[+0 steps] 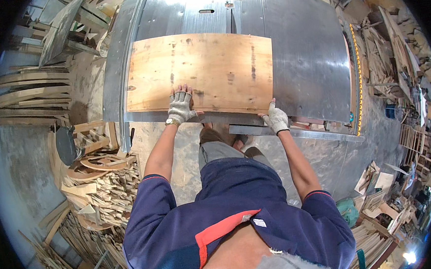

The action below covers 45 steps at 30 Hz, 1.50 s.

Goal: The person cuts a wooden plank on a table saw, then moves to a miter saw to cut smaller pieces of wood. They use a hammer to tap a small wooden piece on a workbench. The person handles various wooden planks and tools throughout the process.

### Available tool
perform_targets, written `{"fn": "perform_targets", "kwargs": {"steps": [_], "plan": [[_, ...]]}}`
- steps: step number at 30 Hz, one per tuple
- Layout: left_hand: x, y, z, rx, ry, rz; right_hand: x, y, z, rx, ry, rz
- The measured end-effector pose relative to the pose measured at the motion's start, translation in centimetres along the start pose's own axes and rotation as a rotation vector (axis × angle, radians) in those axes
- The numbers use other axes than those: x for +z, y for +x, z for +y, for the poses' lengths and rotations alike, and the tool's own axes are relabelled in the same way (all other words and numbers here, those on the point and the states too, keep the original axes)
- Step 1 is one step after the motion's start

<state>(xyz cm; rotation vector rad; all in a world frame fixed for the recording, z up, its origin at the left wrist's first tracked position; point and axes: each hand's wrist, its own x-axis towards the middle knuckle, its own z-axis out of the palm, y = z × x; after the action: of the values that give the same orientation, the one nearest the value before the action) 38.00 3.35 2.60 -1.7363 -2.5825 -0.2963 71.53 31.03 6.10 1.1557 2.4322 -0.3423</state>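
While gloved hands (180,108) (276,119) touch board (204,66) (knotty, rectangular) | metal table (310,69) gleams

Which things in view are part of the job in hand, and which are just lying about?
In use:
wooden panel, left hand on its near edge, right hand at its near right corner
metal table under the panel

Apparently just lying about:
wood scrap pile, left
curved wooden lengths, far left
teal bundle, lower right

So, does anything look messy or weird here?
Yes: dark streaks mark the pale wooden board, the longest toward its right side, so it looks stained. Also, the scrap wood on the left lies in a jumbled heap.
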Motion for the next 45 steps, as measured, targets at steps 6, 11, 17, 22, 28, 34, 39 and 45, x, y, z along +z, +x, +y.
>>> {"fn": "perform_targets", "kwargs": {"steps": [6, 11, 17, 22, 28, 34, 39, 45], "plan": [[-0.2, 1.0, -0.6, -0.007, -0.002, -0.046, -2.3, -0.3, -0.8, 0.038, 0.088, 0.008], [-0.7, 2.3, -0.9, -0.008, -0.022, -0.046, -3.1, 0.7, -0.3, -0.204, -0.029, 0.356], [-0.7, 4.7, -1.5, -0.010, -0.023, -0.062, -3.4, 4.7, 0.3, -0.236, -0.024, 0.145], [0.0, 6.5, -2.5, 0.010, -0.006, -0.050, -4.0, 6.4, 0.1, -0.247, -0.012, 0.170], [0.5, 8.4, -3.3, 0.001, 0.009, -0.079, -5.0, 8.4, 0.0, -0.254, 0.026, 0.171], [0.8, 10.4, -4.0, 0.023, 0.030, -0.089, -6.0, 9.9, -0.1, -0.253, 0.054, 0.167], [1.0, 11.8, -4.4, 0.032, 0.032, -0.062, -7.0, 11.2, -0.3, -0.237, 0.056, 0.147], [1.5, 13.5, -5.2, 0.043, 0.027, -0.077, -7.8, 12.6, -0.6, -0.226, 0.092, 0.129]]}}
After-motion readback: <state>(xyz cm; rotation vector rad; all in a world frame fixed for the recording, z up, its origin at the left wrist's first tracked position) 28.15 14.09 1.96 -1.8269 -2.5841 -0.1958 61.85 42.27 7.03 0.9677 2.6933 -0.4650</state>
